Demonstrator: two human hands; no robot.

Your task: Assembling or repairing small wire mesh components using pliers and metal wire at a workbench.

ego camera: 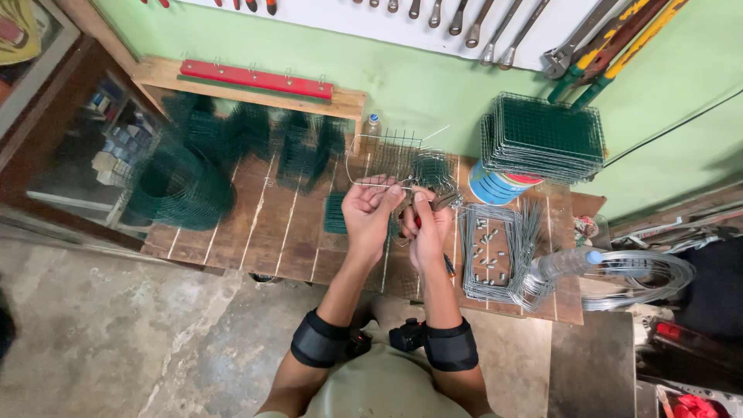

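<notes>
Near the middle of the wooden worktop (263, 224), the left hand (370, 210) pinches the near edge of a small wire mesh panel (391, 159), fingers closed on its wire. The panel extends away from both hands toward the back edge. The right hand (424, 224), just beside the left, is wrapped around red-handled pliers (433, 205) whose nose points at the panel's right side.

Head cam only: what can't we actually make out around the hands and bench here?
- Tool tip in the right hand: head view, fingers cover it.
- Where the left hand grips the wire mesh piece: too small.
- Small metal clips inside the wire frames: too small to type.
- Hanging wrenches: tops cut by the frame edge.
</notes>
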